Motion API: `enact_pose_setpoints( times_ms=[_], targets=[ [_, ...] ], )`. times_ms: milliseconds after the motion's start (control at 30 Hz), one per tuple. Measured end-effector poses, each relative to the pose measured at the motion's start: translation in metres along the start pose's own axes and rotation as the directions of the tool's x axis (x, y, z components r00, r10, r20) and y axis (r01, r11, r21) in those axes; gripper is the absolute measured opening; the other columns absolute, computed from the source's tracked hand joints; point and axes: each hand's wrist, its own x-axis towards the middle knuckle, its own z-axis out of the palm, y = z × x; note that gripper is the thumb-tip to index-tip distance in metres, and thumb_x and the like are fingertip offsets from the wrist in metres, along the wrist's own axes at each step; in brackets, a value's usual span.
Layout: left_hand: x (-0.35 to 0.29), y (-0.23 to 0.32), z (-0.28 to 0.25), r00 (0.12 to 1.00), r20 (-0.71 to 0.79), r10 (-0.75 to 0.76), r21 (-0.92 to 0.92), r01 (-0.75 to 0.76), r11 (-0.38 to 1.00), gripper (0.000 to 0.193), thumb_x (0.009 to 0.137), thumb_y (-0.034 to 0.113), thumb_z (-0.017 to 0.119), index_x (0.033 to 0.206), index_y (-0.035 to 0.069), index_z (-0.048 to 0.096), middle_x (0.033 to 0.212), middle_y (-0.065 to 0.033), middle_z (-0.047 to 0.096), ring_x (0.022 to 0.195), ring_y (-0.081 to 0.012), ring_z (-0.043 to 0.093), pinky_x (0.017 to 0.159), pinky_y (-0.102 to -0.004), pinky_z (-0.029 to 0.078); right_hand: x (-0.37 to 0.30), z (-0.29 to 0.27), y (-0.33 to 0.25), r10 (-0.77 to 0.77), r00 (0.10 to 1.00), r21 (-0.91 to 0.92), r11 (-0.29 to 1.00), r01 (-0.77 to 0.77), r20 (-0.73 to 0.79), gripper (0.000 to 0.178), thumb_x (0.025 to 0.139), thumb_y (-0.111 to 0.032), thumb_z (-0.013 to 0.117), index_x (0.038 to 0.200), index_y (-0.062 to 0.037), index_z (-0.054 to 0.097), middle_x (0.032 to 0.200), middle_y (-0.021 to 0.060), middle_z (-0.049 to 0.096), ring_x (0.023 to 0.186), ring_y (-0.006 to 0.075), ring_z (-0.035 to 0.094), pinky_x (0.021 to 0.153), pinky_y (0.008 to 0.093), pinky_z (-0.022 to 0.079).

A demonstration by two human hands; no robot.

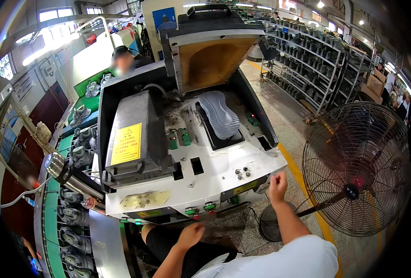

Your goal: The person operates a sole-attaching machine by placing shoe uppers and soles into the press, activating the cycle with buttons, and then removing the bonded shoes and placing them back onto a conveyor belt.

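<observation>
In front of me is a white and black press machine (205,180) with its lid (217,51) raised, showing an amber pad underneath. A grey shoe sole (218,116) lies on the black bed plate (228,142) beneath that lid. My left hand (191,235) is curled closed just below the green and red buttons (209,206) on the machine's front; nothing shows in it. Off the machine's right front corner, my right hand (278,187) is a raised fist, apart from the sole, with nothing visible in it.
A large black fan (352,191) stands close on my right. To my left, a green conveyor (51,217) carries several grey shoes (75,234). A steel flask (66,171) leans by the machine. Beyond are a person (123,62) and shoe racks (302,55).
</observation>
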Motion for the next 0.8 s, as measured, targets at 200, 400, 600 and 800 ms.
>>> enact_pose_setpoints(
  times_ms=[200, 400, 600, 800],
  targets=[
    [0.073, 0.038, 0.038, 0.997, -0.069, -0.03, -0.082, 0.025, 0.996, 0.027, 0.089, 0.018, 0.048, 0.106, 0.006, 0.065, 0.093, -0.0223, 0.065, 0.09, -0.0381, 0.062, 0.077, -0.0438, 0.047, 0.009, -0.032, 0.068, 0.792, 0.484, 0.556, 0.228, -0.799, 0.371, 0.032, 0.088, -0.038, 0.053, 0.071, -0.0144, 0.039, 0.069, 0.004, 0.042, 0.064, 0.0186, 0.043, 0.062, 0.0349, 0.036],
    [0.011, -0.031, -0.004, 0.929, -0.357, -0.102, -0.12, 0.063, 0.991, 0.022, 0.09, 0.021, 0.056, 0.096, 0.004, 0.068, 0.079, -0.016, 0.068, 0.071, -0.0278, 0.067, 0.064, -0.0346, 0.051, -0.071, -0.004, 0.097, 0.553, 0.731, 0.044, 0.785, -0.618, 0.399, 0.027, 0.086, -0.03, 0.054, 0.072, -0.0064, 0.05, 0.062, 0.005, 0.05, 0.057, 0.019, 0.048, 0.054, 0.0365, 0.039],
    [-0.129, -0.161, -0.114, 0.361, -0.888, -0.285, -0.143, 0.373, 0.917, 0.015, 0.082, 0.013, 0.059, 0.083, 0.001, 0.069, 0.071, -0.0148, 0.067, 0.067, -0.0246, 0.066, 0.064, -0.0362, 0.051, -0.204, 0.089, -0.058, -0.088, 0.349, 0.122, 0.99, -0.075, 0.933, 0.017, 0.077, -0.021, 0.071, 0.076, -0.0066, 0.062, 0.069, 0.0097, 0.063, 0.062, 0.0247, 0.062, 0.058, 0.0347, 0.049],
    [-0.285, -0.207, -0.17, -0.087, -0.964, -0.251, -0.213, 0.821, 0.53, 0.025, 0.082, 0.024, 0.054, 0.069, 0.004, 0.06, 0.07, -0.0172, 0.063, 0.066, -0.038, 0.06, 0.057, -0.0497, 0.044, -0.21, 0.143, -0.143, -0.381, 0.368, 0.422, 0.906, -0.036, 0.848, 0.011, 0.074, -0.014, 0.07, 0.073, -0.0066, 0.062, 0.066, 0.009, 0.06, 0.057, 0.0236, 0.061, 0.051, 0.0321, 0.047]
  ],
)
